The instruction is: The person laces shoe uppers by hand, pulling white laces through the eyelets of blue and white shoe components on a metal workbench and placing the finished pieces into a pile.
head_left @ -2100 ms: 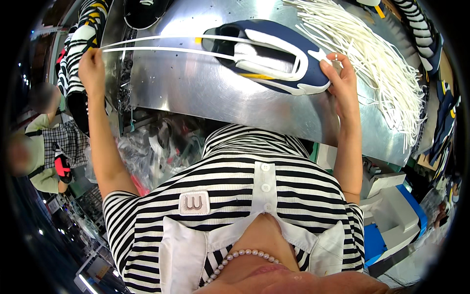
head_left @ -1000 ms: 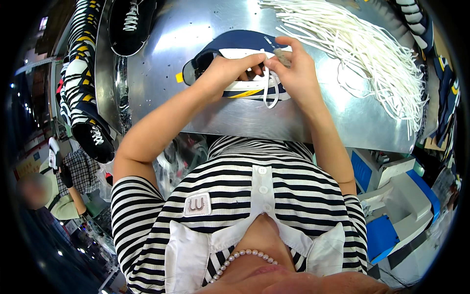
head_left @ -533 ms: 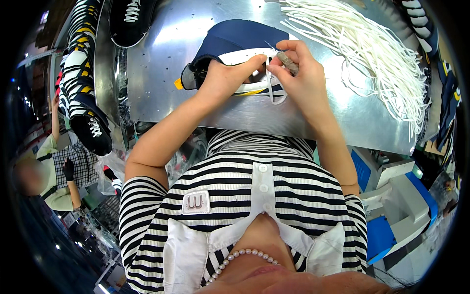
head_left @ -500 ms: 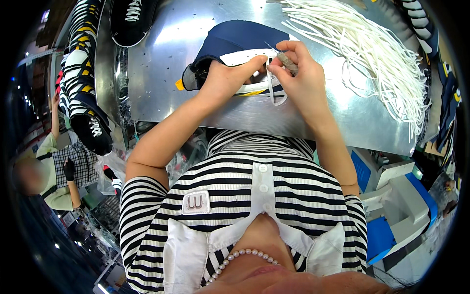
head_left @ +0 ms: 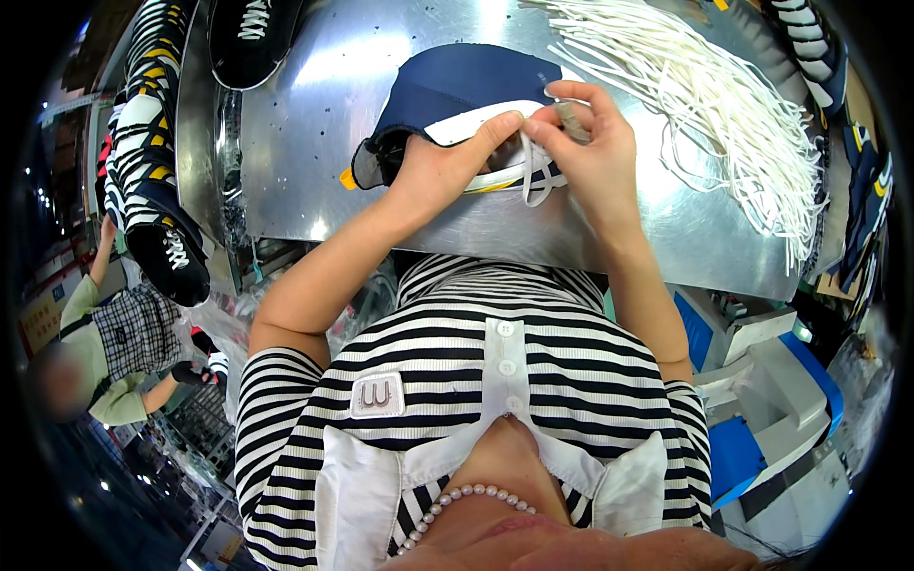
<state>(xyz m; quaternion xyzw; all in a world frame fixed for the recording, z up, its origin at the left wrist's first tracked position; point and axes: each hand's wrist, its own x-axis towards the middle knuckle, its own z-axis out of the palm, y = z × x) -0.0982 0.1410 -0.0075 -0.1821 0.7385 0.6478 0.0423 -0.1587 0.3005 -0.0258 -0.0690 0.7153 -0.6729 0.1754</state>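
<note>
- Navy, white-trimmed fabric shoe upper is lying near the front edge of the shiny metal bench.
- My left hand is gripping its opening, seemingly for steadiness.
- My right hand is clasping a stubby grey-brown tool beside a flat white lace loop.
- Long white cords are lying rightward, perhaps for reach.

From where I stand, the shoe upper shows navy blue with white trim, a yellow strip and a yellow heel tab; the lace on it is plain white, matching the bundle of laces on the silver-grey table. The top carries black and white stripes, its collar solid white. Also noted: a black shoe with white lacing, a pale-grey machine with blue panels, and a co-worker's dark-and-white checked apron over pale green clothing.
</note>
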